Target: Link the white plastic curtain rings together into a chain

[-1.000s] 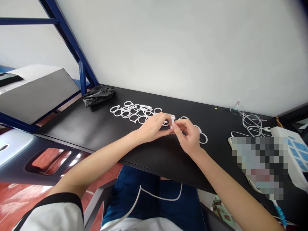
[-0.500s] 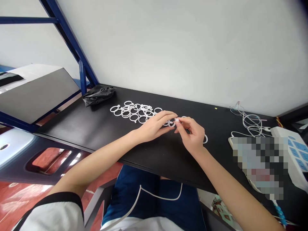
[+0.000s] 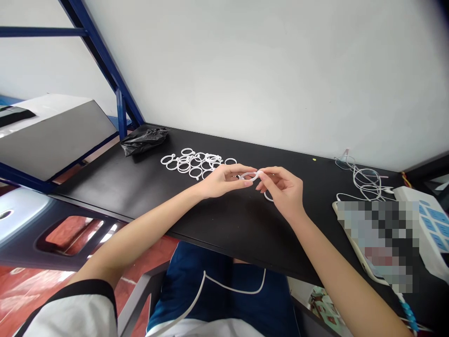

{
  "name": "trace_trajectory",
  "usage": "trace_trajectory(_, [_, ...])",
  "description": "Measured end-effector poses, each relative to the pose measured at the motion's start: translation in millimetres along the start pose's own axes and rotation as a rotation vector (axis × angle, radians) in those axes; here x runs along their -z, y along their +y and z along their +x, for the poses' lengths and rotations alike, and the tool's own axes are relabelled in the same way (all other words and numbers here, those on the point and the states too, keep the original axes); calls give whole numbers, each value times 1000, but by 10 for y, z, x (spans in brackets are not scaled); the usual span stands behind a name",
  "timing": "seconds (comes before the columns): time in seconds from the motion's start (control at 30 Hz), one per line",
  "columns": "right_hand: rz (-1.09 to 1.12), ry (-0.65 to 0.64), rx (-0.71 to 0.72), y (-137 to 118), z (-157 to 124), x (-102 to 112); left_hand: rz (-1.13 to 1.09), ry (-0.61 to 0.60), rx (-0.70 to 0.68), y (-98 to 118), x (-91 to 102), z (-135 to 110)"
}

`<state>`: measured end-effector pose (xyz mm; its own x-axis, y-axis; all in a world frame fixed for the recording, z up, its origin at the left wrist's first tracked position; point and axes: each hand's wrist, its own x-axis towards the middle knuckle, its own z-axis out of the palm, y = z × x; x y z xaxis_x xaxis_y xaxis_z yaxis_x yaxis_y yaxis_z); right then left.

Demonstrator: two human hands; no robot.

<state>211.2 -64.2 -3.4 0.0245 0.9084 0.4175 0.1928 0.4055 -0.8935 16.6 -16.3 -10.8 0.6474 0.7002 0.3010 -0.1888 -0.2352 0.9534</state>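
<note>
A white plastic ring is held up over the black table between both hands. My left hand pinches its left side, thumb below and fingers above. The fingertips of my right hand are closed on the ring's right end, where a small white knob shows. Under my right hand, part of another white ring lies on the table, mostly hidden. To the left spreads a pile of white rings with small knobs, several overlapping; my left hand covers its near right edge.
The black table meets a pale wall. A crumpled black plastic bag lies at the far left. On the right are a phone with a blurred screen, a white power strip and tangled white cables.
The ring between my hands has turned and now shows flatter. My right hand has shifted slightly right, and my left fingers and thumb have spread more around the ring.
</note>
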Motion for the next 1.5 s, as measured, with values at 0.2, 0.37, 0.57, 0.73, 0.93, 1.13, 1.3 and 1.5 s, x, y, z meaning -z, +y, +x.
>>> trace_trajectory(0.2, [118,-11,-71,-20,57,24,-91,-7,42,-17,52,2])
trace_trajectory(0.37, [148,15,-56,-25,38,-13,-75,2,-2,4,17,6])
trace_trajectory(0.57, [169,-24,-24,-22,10,-60,116,21,-27,12,-44,-14])
trace_trajectory(0.73, [151,-42,5,-15,-10,-79,321,57,-91,-18,-52,-36])
trace_trajectory(0.93, [-85,-118,141,31,-39,-8,456,107,-116,-21,-58,-47])
trace_trajectory(1.13, [-347,-284,202,148,-100,15,595,153,-187,-5,-57,-54])
trace_trajectory(1.3, [-339,-388,152,168,-136,-17,548,150,-155,36,-66,-56])
trace_trajectory(1.5, [-325,-398,151,184,-149,-31,555,134,-140,46,-70,-56])
